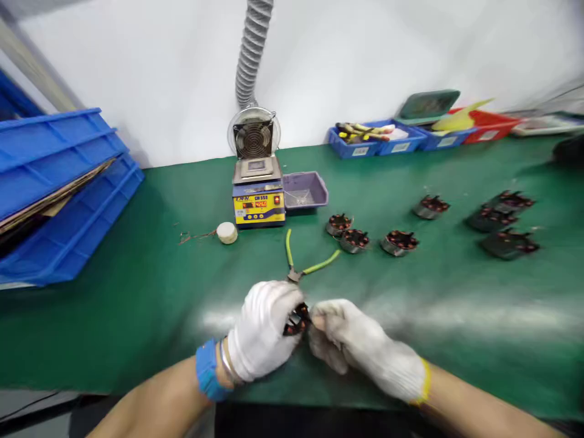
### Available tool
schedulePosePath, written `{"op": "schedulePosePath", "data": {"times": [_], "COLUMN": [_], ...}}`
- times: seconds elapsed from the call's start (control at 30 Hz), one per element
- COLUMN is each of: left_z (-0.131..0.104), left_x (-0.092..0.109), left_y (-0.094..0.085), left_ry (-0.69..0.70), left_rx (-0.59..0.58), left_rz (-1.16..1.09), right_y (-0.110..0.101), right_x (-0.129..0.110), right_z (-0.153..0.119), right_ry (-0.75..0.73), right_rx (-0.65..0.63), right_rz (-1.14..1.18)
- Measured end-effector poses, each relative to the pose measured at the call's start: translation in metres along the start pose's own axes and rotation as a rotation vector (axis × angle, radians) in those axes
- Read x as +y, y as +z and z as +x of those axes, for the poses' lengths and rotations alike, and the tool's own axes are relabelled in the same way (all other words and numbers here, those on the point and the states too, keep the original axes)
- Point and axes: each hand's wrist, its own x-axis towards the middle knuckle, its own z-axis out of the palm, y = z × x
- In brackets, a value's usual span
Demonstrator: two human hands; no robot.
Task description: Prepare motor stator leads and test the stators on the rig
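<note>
My left hand point(268, 328), in a white glove, is wrapped round a motor stator point(297, 320) with black insulation and copper windings. Part of the stator is hidden by the glove. Close against its right side is my right hand point(340, 331), gloved with a yellow cuff and bare at a fingertip. Its fingers are pinched together; what lies between them is blurred and too small to make out. Just beyond my left hand, cutting pliers point(294, 275) with yellow-green handles lie spread on the green table point(182, 328).
More stators point(399, 243) stand in groups to the right. At the back are a yellow-fronted solder pot point(259, 204), a purple tray point(319, 193) and a round white tin point(227, 233). Blue bins point(353, 149) line the wall; large blue crates point(59, 237) lean at left.
</note>
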Motion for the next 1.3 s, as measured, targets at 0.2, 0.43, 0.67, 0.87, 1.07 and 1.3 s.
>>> {"op": "schedulePosePath", "data": {"times": [0.2, 0.43, 0.67, 0.87, 1.07, 1.3], "left_z": [-0.006, -0.004, 0.011, 0.015, 0.014, 0.009], "left_x": [-0.002, 0.002, -0.007, -0.020, -0.024, -0.028], "left_y": [0.014, 0.014, -0.004, -0.004, -0.001, 0.006], "left_ry": [-0.167, -0.309, -0.395, -0.521, -0.522, -0.490], "left_rx": [-0.019, -0.308, -0.546, -0.549, -0.490, -0.424], "left_rz": [-0.033, -0.079, 0.084, -0.020, -0.126, -0.145], "right_y": [-0.028, -0.014, -0.059, -0.052, -0.034, -0.068], "right_x": [-0.006, 0.002, 0.008, 0.024, 0.015, 0.006], "right_z": [-0.019, -0.012, -0.013, 0.024, 0.029, 0.031], "right_ry": [-0.574, -0.449, -0.120, -0.340, -0.290, -0.055], "right_rx": [0.651, 0.438, 0.424, 0.583, 0.428, 0.262], "right_rz": [-0.987, -1.162, -0.999, -1.162, -0.993, -0.955]}}
